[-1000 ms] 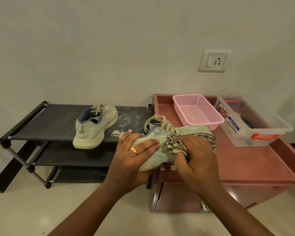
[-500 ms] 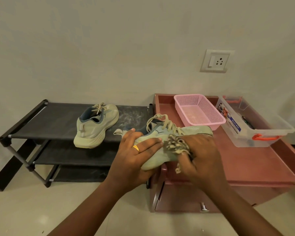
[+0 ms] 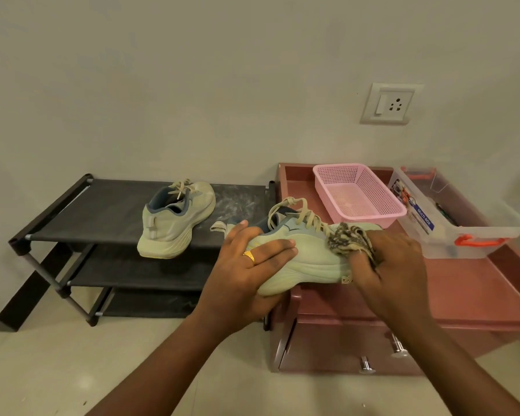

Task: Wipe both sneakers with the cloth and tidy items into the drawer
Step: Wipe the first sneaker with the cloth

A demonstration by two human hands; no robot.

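Plain pale wall behind, with a switch-and-socket plate [image 3: 386,104]; below it a black shoe rack [image 3: 102,211] to the left and a maroon cabinet [image 3: 478,298] to the right, on a light tiled floor. Over the cabinet's front left corner, one pale green sneaker [image 3: 312,262] held in the air, side and sole edge toward the camera. Left hand [image 3: 246,274] wrapped round the heel end, fingers laid across the side; right hand [image 3: 394,265] bunched round a checked cloth [image 3: 347,240], pressing it to the upper just beside the laces. Other sneaker [image 3: 174,220] upright on the rack's top shelf, well apart. Seemingly mid-wipe on the held shoe, tidying not yet begun. To wipe well: keep the heel grip firm so the shoe cannot twist, stroke from laces toward the toe, turn the cloth to a clean face, follow the sole's ridges, and keep loose laces out of the cloth. On the cabinet top, a pink mesh basket [image 3: 357,196] just beside a clear plastic box [image 3: 493,232] with orange handles; "MULTI-BOX" readable on its blue label [image 3: 424,219], smaller print too fine to read. No brand legible on either sneaker. Drawer [image 3: 336,349] with metal knobs below; impossible to tell whether fully closed.
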